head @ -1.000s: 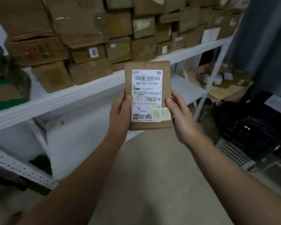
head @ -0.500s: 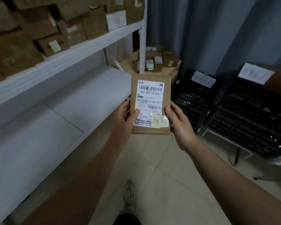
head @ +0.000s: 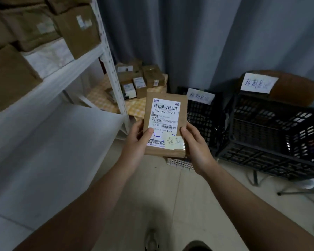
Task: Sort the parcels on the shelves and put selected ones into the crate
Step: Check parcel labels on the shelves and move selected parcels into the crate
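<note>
Flat brown paper parcel (head: pixel 164 124), white barcode label: upright, left hand (head: pixel 136 142) and right hand (head: pixel 196 144) grips curled round lower edges. Black lattice plastic crate (head: pixel 272 156) to right; contents unclear.

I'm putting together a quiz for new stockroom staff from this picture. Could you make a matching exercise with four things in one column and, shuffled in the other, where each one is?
Things
1. flat brown parcel
2. black crates
3. small boxes
4. large cartons

Places
A. on the upper shelf, at the left
B. on the yellow checked cloth, in the corner
C. held by the left hand and right hand
D. at the right, in front of the grey curtain

Pairs: 1-C, 2-D, 3-B, 4-A
</note>
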Available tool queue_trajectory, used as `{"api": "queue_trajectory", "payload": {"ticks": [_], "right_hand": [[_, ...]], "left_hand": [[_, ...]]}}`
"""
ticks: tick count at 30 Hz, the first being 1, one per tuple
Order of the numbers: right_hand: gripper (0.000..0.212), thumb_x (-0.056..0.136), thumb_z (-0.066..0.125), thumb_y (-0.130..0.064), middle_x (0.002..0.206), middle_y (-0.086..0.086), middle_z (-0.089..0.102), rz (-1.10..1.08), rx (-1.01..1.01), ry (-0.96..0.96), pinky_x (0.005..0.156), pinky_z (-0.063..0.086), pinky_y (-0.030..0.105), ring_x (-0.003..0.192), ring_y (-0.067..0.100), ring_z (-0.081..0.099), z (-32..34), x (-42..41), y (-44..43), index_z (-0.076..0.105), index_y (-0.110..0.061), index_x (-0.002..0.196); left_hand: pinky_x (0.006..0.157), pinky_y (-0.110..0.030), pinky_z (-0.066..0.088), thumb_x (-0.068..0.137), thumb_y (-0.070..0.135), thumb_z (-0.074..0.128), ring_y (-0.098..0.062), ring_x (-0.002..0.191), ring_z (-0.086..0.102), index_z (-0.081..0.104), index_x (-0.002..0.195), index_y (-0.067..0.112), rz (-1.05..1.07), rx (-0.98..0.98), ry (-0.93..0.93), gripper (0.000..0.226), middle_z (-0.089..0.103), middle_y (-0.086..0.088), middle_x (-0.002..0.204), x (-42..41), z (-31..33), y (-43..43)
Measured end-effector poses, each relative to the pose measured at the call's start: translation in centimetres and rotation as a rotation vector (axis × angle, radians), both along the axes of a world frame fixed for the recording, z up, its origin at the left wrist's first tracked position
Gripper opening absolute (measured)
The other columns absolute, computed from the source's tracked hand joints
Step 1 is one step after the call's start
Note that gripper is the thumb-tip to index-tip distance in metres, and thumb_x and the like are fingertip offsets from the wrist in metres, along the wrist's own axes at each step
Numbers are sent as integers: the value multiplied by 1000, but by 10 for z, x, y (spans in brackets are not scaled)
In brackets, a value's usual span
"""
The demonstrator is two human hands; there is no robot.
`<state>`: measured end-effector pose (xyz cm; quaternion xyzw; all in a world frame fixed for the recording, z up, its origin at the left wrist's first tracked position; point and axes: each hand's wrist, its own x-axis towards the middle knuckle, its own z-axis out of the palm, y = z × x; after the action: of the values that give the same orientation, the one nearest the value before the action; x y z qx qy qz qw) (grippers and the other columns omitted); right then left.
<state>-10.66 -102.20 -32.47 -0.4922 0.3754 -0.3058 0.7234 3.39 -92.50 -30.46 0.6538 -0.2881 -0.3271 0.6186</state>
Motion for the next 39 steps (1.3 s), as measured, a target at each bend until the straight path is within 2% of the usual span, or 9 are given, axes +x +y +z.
{"api": "queue_trajectory", "payload": {"ticks": [5,15,20,25,28,31,34,36,39], "right_hand": [[50,92,59,-38,124,-3,65,-72,14,33,95,52,39,107,13,66,-16,20,-81,46,-26,139],[40,94,56,-40,122,3,64,-62,46,106,92,53,35,105,14,66,-58,55,-280,43,-27,129],[39,93,57,-35,108,-5,65,-27,92,137,67,52,18,84,1,69,-73,70,-358,42,-25,127],[57,82,69,-38,124,3,61,-55,189,149,90,55,38,105,17,66,-102,94,-409,40,-23,128],[60,78,73,-37,127,4,58,-104,252,174,95,52,47,111,22,64,-137,104,-430,37,-23,124],[62,78,73,-36,123,5,61,-112,311,239,89,55,45,107,22,65,-186,113,-447,35,-23,125],[57,85,71,-28,115,-2,59,-140,340,310,63,58,25,98,15,65,-243,122,-466,32,-27,126],[64,86,71,-27,110,-8,56,-160,361,354,54,54,19,93,10,63,-284,126,-478,27,-32,132],[76,86,70,-28,112,-7,55,-150,392,411,57,52,22,87,6,60,-347,133,-494,21,-33,143]], "left_hand": [[78,-11,48,95,22,57,0,105,61,46,125,29,-92,52,-3,33,61,14,118,32,-21,-88],[80,-12,46,94,26,58,7,98,59,47,119,34,-103,127,-12,28,61,20,110,67,-66,-290],[93,-28,47,94,29,59,-6,106,61,47,121,33,-125,205,18,30,62,6,121,88,-88,-369],[101,-40,46,95,31,57,-12,111,60,46,133,27,-189,297,-3,39,61,5,124,119,-116,-428],[93,-32,50,98,33,51,-2,103,61,41,139,29,-294,374,-25,43,61,18,115,131,-144,-451],[82,-18,51,99,35,48,2,98,60,39,141,28,-354,487,-58,44,61,12,121,137,-189,-469],[81,-4,40,99,31,49,-4,107,54,37,143,18,-417,607,-279,48,52,6,131,147,-240,-490],[101,-21,35,98,31,50,-19,128,43,39,143,15,-423,666,-574,49,44,-3,143,162,-277,-500],[109,-37,28,95,24,56,-30,133,35,46,139,11,-370,665,-864,47,41,-13,144,185,-327,-511]]}}
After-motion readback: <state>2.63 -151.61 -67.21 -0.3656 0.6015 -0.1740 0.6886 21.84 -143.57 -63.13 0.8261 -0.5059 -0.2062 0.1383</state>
